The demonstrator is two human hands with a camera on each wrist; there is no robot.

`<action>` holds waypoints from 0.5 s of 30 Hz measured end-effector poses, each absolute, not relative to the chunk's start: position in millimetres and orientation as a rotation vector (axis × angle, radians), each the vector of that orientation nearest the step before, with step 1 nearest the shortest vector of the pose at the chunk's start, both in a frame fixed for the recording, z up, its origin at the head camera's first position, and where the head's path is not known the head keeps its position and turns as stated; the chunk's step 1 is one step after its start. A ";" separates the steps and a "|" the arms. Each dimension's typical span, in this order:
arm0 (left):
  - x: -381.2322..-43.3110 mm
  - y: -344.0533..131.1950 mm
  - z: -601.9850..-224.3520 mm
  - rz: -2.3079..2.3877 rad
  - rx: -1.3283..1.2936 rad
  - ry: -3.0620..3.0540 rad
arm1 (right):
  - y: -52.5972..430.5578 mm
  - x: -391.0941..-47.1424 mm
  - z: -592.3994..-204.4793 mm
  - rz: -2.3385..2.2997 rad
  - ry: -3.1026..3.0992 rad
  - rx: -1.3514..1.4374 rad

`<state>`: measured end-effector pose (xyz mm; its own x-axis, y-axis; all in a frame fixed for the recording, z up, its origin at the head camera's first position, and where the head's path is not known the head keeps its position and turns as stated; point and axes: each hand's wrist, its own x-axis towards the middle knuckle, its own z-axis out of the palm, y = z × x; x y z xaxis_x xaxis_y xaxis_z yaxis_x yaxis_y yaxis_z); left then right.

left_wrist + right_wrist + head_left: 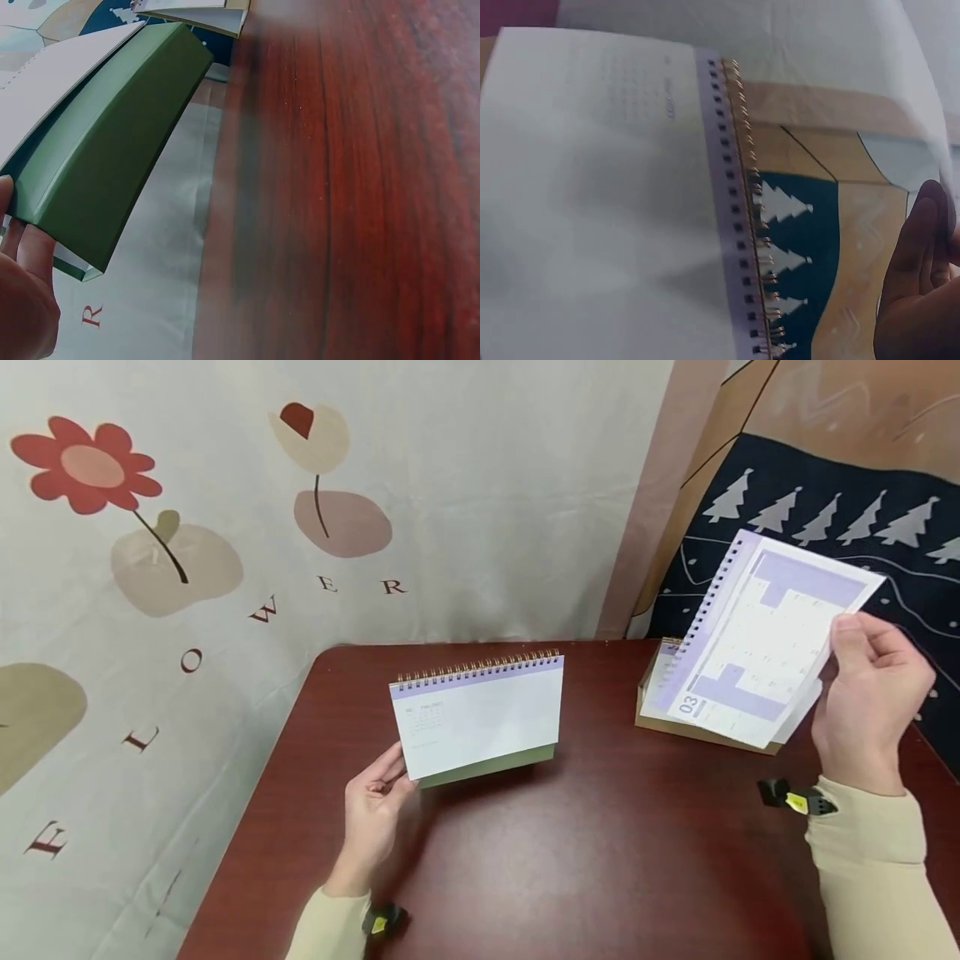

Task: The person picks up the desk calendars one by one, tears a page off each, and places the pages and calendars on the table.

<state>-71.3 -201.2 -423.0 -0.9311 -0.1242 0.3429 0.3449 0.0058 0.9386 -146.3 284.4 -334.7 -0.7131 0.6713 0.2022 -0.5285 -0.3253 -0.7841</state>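
My left hand [372, 806] grips the lower left corner of a spiral-bound desk calendar [483, 714] with a white page, a purple top strip and gold rings. Its green base [120, 135] shows from below in the left wrist view, tilted. On the right, my right hand [873, 689] pinches the edge of a calendar page [765, 639] printed with purple blocks and "03". A row of punched holes runs down the page's left edge. Partly hidden behind this page stands a second desk calendar [663, 672] on a brown base; its gold rings [754, 187] show in the right wrist view.
The dark red table [570, 852] has its back edge against a white flower-printed cloth [495, 527]. Behind the right side hangs a dark panel with white trees [780, 514]. Straps with small yellow-marked devices sit at both wrists.
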 end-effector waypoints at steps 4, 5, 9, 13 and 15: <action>-74.6 -199.1 -423.0 -2.013 -0.232 -1.964 | 274.9 -141.5 -340.2 2.117 -1.154 -0.183; -75.6 -198.5 -422.9 -2.025 -0.233 -1.962 | 272.4 -140.5 -341.3 2.124 -1.164 -0.176; -79.3 -196.8 -422.6 -2.110 -0.245 -1.929 | 264.6 -133.5 -344.7 2.145 -1.255 -0.171; -82.9 -195.9 -421.8 -2.171 -0.271 -1.897 | 259.1 -124.3 -347.9 2.103 -1.431 -0.203; -84.7 -195.6 -421.1 -2.180 -0.280 -1.892 | 256.5 -120.0 -349.8 2.073 -1.524 -0.219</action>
